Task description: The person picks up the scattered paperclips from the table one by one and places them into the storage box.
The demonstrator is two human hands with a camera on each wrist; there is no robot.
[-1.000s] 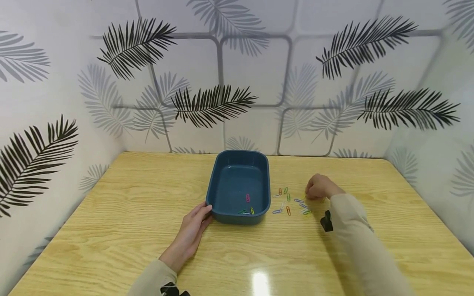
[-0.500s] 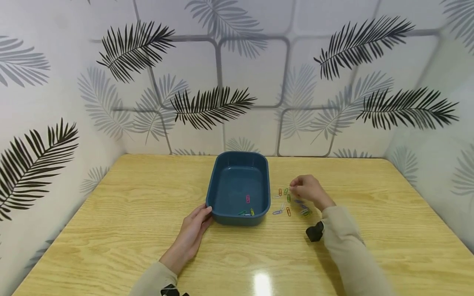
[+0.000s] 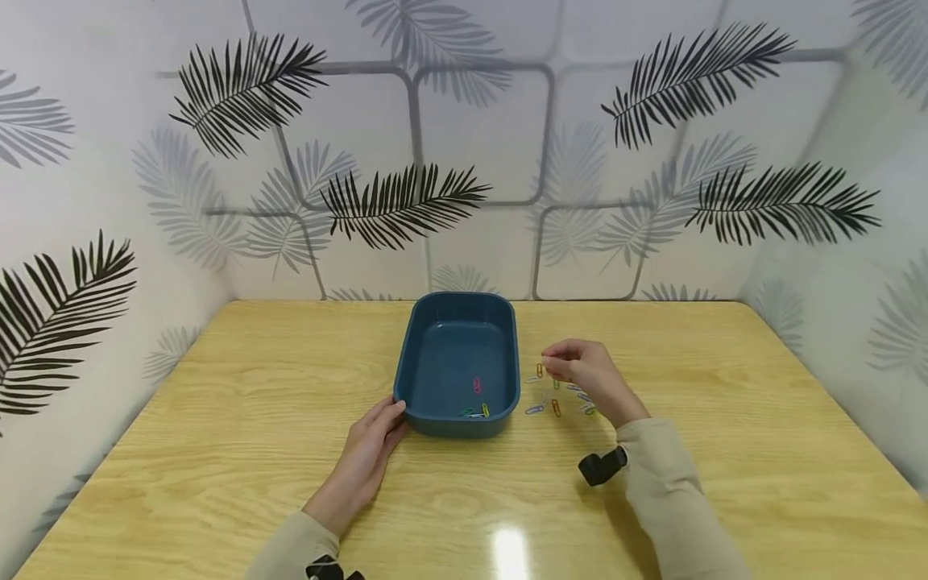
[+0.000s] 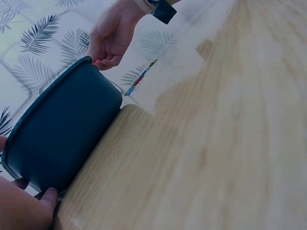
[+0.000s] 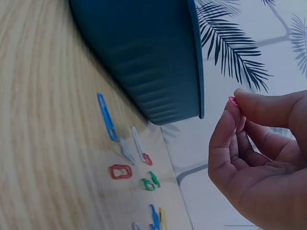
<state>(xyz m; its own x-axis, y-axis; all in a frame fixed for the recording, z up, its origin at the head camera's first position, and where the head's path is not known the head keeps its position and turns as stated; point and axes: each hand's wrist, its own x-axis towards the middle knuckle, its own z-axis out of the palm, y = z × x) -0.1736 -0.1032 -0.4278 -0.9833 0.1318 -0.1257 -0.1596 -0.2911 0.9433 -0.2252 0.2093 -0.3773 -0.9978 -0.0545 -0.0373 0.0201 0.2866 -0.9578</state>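
Observation:
My left hand [image 3: 362,455] grips the near left corner of a dark blue plastic bin [image 3: 453,428], its thumb at the rim. Inside lie a pink paper clip [image 3: 477,386], a yellow one [image 3: 485,410], a green one [image 3: 466,412] and a pale one. My right hand [image 3: 589,377] is raised just right of the bin, above the loose clips. Between thumb and forefinger it pinches a pink paper clip [image 5: 233,100], mostly covered by the fingertips. Below it on the table are several paper clips, among them a blue one [image 5: 106,117] and a red one [image 5: 121,172].
The wooden table [image 3: 239,427] runs back to a white wall [image 3: 493,242] with a leaf pattern. A black wrist device [image 3: 603,466] sits under the right forearm. More clips lie beneath the right hand, partly hidden by it.
From the right side of the scattered clips, my right hand has lifted and moved left toward the bin, fingers pinched. The left hand keeps its place at the bin's corner.

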